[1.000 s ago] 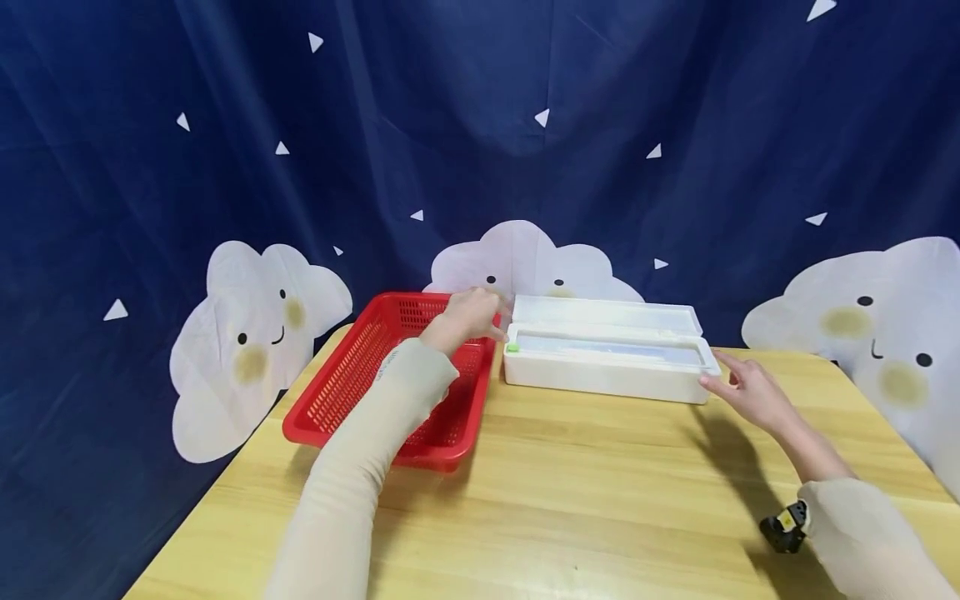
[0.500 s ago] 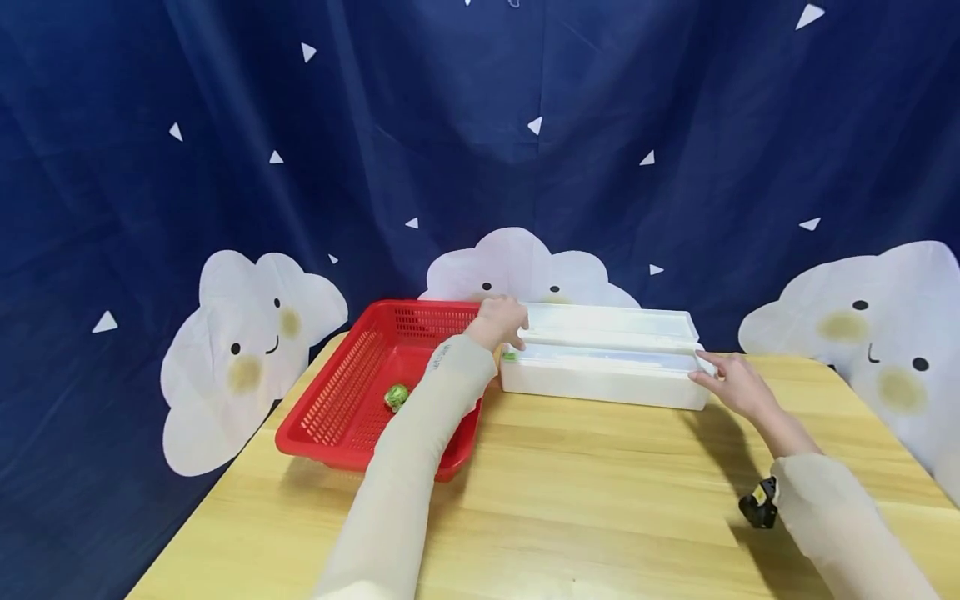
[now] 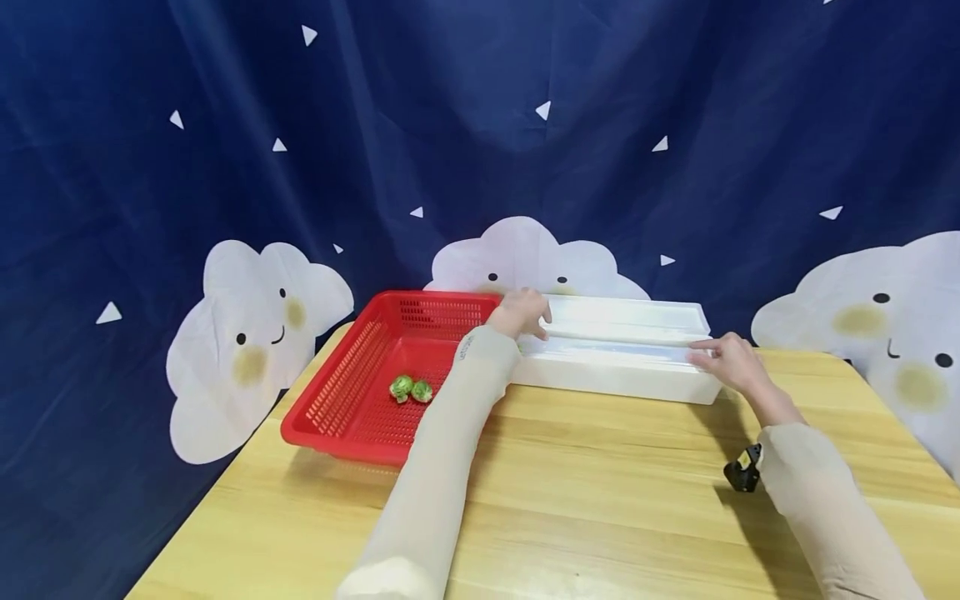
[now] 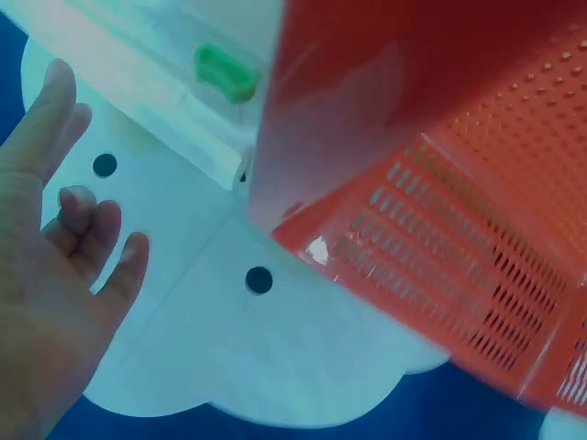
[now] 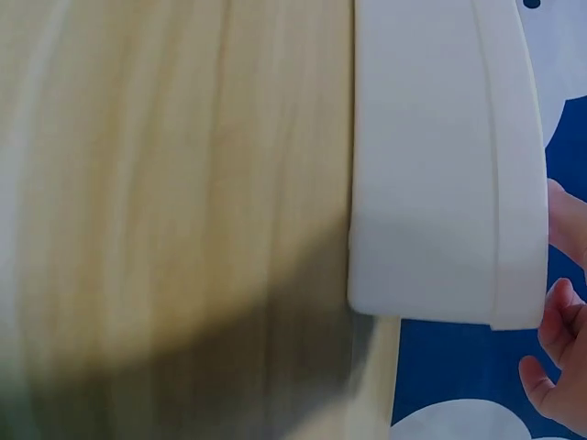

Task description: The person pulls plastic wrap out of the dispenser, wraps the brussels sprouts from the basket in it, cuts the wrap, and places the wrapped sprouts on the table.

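A long white box [image 3: 615, 377], like a cling film dispenser, stands at the back of the table with its lid [image 3: 626, 315] raised. Over the box's left end, my left hand [image 3: 520, 312] hovers with loosely bent fingers. The left wrist view shows those fingers apart, holding nothing visible, with a green slider [image 4: 226, 73] on the box nearby. My right hand [image 3: 735, 364] is at the box's top right end, thumb and fingertips at its upper edge. In the right wrist view, its fingers [image 5: 559, 321] are partly hidden by the box.
Left of the box sits a red perforated basket [image 3: 330, 400] with two Brussels sprouts [image 3: 402, 387] in it. My left forearm crosses over its right side. The wooden table [image 3: 570, 500] ends before a dark blue curtain [image 3: 480, 125].
My left hand has moved right, from the basket's rim to over the box. My right hand has shifted slightly left onto the box's top edge. The Brussels sprouts have come out from behind my arm.
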Demonstrator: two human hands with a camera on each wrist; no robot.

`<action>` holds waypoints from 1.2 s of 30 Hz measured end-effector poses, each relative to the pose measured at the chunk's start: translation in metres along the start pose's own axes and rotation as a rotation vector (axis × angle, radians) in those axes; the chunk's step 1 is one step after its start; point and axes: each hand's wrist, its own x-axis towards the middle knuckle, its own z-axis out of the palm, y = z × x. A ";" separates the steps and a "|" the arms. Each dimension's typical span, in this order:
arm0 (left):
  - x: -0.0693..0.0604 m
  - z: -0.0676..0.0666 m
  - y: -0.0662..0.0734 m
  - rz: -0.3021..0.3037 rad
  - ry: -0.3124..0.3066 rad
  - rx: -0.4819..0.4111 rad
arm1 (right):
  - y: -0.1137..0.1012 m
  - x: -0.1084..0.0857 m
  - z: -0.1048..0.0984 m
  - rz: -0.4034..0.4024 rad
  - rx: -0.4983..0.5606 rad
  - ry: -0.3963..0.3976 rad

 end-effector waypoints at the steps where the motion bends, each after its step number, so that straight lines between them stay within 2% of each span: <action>1: 0.001 0.000 0.002 0.001 -0.011 0.004 | 0.001 0.002 0.000 0.015 -0.013 -0.017; 7: 0.001 -0.009 0.009 -0.042 -0.068 0.038 | 0.001 0.014 -0.001 0.057 -0.015 -0.124; 9: 0.002 -0.012 0.013 -0.039 -0.089 0.038 | 0.000 0.016 0.000 0.069 -0.009 -0.147; 14: 0.010 -0.014 0.026 -0.035 -0.123 0.053 | 0.003 0.016 0.002 0.058 0.034 -0.145; 17: 0.015 -0.013 0.033 -0.068 -0.110 0.054 | 0.004 0.016 0.006 0.019 0.057 -0.112; 19: 0.019 -0.010 0.038 -0.091 -0.072 0.042 | 0.004 0.016 0.008 -0.013 0.072 -0.094; 23: 0.026 -0.002 0.046 -0.108 0.011 -0.042 | 0.005 0.017 0.008 -0.062 0.111 -0.098; 25: 0.028 0.003 0.049 -0.117 0.032 -0.097 | 0.005 0.018 0.006 -0.076 0.125 -0.111; 29: 0.027 0.014 0.050 -0.129 0.040 -0.171 | 0.005 0.021 0.004 -0.106 0.144 -0.130; 36: 0.023 0.026 0.045 -0.131 -0.002 -0.226 | 0.004 0.026 0.004 -0.142 0.125 -0.158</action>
